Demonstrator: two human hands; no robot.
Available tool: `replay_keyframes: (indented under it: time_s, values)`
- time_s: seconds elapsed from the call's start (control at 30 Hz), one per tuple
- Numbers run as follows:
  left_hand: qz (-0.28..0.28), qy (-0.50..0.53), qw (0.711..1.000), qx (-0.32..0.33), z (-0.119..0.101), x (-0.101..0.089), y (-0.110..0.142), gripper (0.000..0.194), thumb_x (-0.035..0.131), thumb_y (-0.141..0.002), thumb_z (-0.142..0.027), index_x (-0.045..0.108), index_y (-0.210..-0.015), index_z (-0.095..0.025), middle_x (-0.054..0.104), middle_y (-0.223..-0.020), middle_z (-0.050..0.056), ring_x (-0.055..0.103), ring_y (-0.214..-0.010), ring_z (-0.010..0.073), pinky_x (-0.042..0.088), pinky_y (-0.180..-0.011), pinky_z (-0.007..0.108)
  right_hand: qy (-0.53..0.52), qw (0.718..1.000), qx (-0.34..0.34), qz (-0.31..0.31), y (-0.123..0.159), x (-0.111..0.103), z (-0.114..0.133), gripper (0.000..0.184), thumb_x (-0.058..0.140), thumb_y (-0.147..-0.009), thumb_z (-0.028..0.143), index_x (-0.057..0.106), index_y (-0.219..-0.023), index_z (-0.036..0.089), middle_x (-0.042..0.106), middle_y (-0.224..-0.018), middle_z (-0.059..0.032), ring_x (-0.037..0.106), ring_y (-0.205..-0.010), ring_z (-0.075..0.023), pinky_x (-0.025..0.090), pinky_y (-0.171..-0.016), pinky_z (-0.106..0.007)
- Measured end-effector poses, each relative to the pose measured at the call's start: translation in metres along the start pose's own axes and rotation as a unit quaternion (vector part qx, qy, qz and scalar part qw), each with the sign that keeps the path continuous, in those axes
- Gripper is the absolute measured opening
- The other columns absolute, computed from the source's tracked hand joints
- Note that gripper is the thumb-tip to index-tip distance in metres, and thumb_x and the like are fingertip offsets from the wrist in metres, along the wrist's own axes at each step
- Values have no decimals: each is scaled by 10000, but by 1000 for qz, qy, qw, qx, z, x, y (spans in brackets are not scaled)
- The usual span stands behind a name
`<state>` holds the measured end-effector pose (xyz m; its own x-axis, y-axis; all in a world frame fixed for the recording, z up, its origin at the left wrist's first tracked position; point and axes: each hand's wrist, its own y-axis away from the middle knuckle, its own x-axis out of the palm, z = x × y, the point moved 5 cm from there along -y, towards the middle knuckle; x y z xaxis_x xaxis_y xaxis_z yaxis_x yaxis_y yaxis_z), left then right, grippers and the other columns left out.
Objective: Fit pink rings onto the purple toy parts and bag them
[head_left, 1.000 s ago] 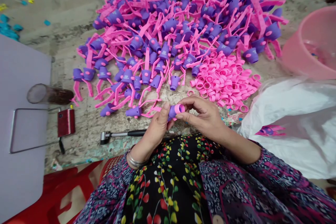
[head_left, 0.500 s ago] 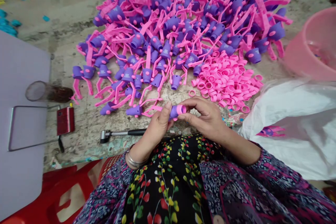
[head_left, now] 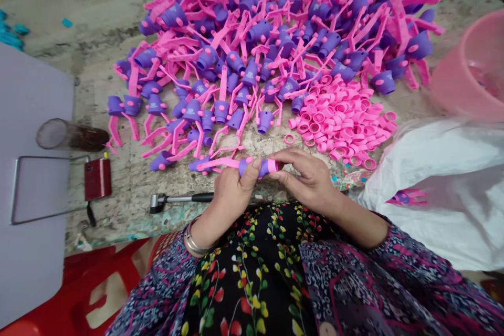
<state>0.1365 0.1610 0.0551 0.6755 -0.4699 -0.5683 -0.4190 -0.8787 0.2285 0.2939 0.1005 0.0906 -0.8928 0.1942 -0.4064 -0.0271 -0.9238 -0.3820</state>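
In the lower centre of the frame, the left hand's [head_left: 233, 189] grip is closed around a purple piece [head_left: 246, 166] with pink arms pointing left. The right hand's [head_left: 307, 178] grip pinches the pink ring [head_left: 272, 166] at its right end (the two hands nearly meet there). A heap of loose rings [head_left: 346, 121] lies right of centre on the worktop [head_left: 129, 184]; a hammer [head_left: 177, 199] lies at centre left.

The purple piece [head_left: 263, 168] now shows more pink arm [head_left: 219, 163] (pointing left).
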Motion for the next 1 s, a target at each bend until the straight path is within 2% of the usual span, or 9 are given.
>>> replay_keyframes:
  time_s: [0.17, 0.27, 0.37, 0.43, 0.5, 0.6, 1.0]
  values:
    - [-14, -25, 1000, -4, -1, 0, 0, 526, 329, -917, -654, 498, -696, -208, 511, -605, -6, 473, -626, 175, 326, -622, 296, -7, 1000, -13, 6, -4, 0, -3, 145, 625, -921, 275, 662, -1029, 185, 697, -876, -48, 642, -789, -161, 515, -714, -298]
    - [-8, 1, 1000, -5, -1, 2, 0, 532, 342, -915, -655, 485, -667, -206, 518, -603, -4, 478, -609, 162, 339, -596, 290, -15, 1000, -13, 9, -8, 0, -4, 152, 631, -918, 288, 674, -1005, 171, 690, -842, -46, 632, -745, -149, 508, -689, -289]
    - [29, 97, 993, -57, 3, 9, 0, 603, 307, -891, -715, 427, -587, -209, 436, -509, -19, 418, -504, 130, 310, -514, 276, -24, 1000, -4, 11, -11, 2, -5, 172, 651, -906, 324, 681, -987, 176, 686, -832, -40, 627, -736, -143, 502, -685, -284]
    - [62, 176, 978, -92, 5, 16, 1, 626, 284, -879, -743, 394, -566, -212, 370, -463, -34, 347, -444, 107, 265, -468, 268, -38, 999, 3, 7, -12, 3, -5, 189, 675, -889, 344, 682, -974, 176, 678, -820, -32, 622, -727, -135, 496, -679, -273]
    - [88, 241, 961, -102, 4, 22, 1, 621, 283, -890, -731, 373, -564, -211, 321, -443, -48, 285, -414, 88, 225, -446, 261, -53, 998, 13, 6, -12, 4, -6, 201, 695, -873, 356, 682, -965, 179, 668, -808, -20, 614, -712, -125, 490, -671, -262]
    - [96, 295, 946, -92, 3, 26, 2, 592, 303, -919, -683, 364, -576, -205, 288, -432, -64, 242, -399, 73, 204, -440, 251, -70, 997, 25, 9, -12, 5, -8, 212, 703, -865, 369, 685, -974, 187, 667, -817, -13, 611, -719, -120, 484, -674, -256]
    - [118, 311, 938, -97, 2, 29, 4, 582, 329, -917, -679, 369, -589, -201, 315, -438, -69, 240, -401, 60, 208, -434, 233, -56, 997, 39, 21, -8, 0, -7, 245, 710, -856, 397, 687, -982, 188, 672, -824, -15, 618, -725, -125, 474, -671, -252]
